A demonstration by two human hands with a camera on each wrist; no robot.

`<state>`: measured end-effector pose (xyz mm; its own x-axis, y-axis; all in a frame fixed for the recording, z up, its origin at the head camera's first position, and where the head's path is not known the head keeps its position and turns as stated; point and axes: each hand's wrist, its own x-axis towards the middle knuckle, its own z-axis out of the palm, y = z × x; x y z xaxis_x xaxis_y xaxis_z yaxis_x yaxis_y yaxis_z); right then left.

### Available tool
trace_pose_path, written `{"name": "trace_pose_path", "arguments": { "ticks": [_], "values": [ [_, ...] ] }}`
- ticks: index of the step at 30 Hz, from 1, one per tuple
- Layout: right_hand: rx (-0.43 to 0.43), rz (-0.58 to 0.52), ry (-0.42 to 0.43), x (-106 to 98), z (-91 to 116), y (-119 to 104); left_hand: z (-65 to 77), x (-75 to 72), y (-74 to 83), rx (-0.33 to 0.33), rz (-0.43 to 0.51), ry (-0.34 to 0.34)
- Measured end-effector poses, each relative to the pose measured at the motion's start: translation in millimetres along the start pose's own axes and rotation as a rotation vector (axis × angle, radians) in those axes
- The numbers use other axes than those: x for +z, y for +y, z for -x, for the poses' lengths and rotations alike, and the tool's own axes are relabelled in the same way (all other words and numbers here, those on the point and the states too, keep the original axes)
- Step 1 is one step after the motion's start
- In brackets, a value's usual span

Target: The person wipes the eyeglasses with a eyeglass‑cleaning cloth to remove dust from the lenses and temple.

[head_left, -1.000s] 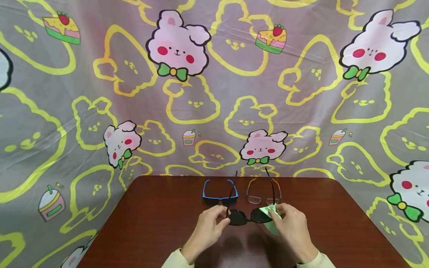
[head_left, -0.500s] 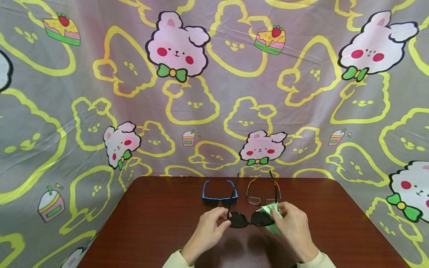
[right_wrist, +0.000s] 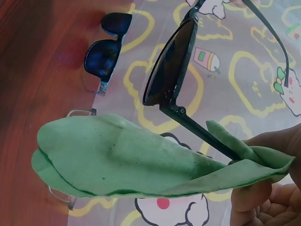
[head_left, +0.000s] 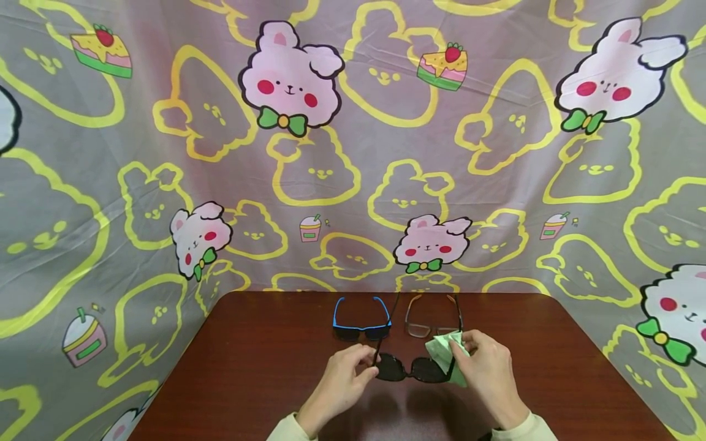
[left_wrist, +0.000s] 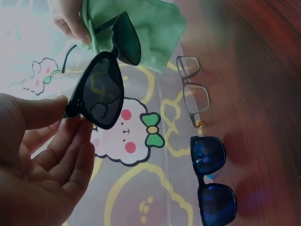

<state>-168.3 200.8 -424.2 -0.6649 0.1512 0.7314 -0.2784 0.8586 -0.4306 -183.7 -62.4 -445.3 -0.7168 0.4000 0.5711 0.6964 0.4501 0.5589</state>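
Note:
Black sunglasses are held up over the table, lenses toward me and both arms unfolded away. My left hand pinches their left end at the hinge between thumb and fingers, as the left wrist view shows with the sunglasses. My right hand grips a pale green cloth at their right side. In the right wrist view the cloth is folded round the right arm of the sunglasses, with thumb and fingers pinching it there; the arm's tip is hidden inside.
Behind the hands, blue-framed sunglasses stand on the brown table. Right of them are clear-lens eyeglasses with orange-brown arms, partly covered by the cloth in the head view. A patterned curtain hangs round the table's back and sides.
The sunglasses have dipped slightly toward me and their arms have swung lower. My right hand and the cloth have shifted from the right lens out to the right arm.

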Motion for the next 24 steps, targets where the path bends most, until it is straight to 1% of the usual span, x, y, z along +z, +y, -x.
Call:
{"name": "trace_pose_path", "arguments": {
  "ticks": [7, 13, 18, 24],
  "values": [
    [0.001, -0.016, 0.020, 0.6, 0.9, 2.1, 2.4, 2.1, -2.1, 0.000, -0.016, 0.018],
    [0.023, -0.005, 0.023, 2.7, 2.3, 5.0, 2.0, 1.7, 0.1, -0.008, -0.028, 0.013],
    [0.004, -0.002, 0.022, 4.4, 3.9, 7.2, 1.6, 3.6, 0.8, 0.013, -0.040, 0.006],
    [0.001, -0.009, 0.024, 3.8, 3.7, 9.2, 2.9, 6.1, -1.4, 0.051, -0.062, 0.028]
  ]
}}
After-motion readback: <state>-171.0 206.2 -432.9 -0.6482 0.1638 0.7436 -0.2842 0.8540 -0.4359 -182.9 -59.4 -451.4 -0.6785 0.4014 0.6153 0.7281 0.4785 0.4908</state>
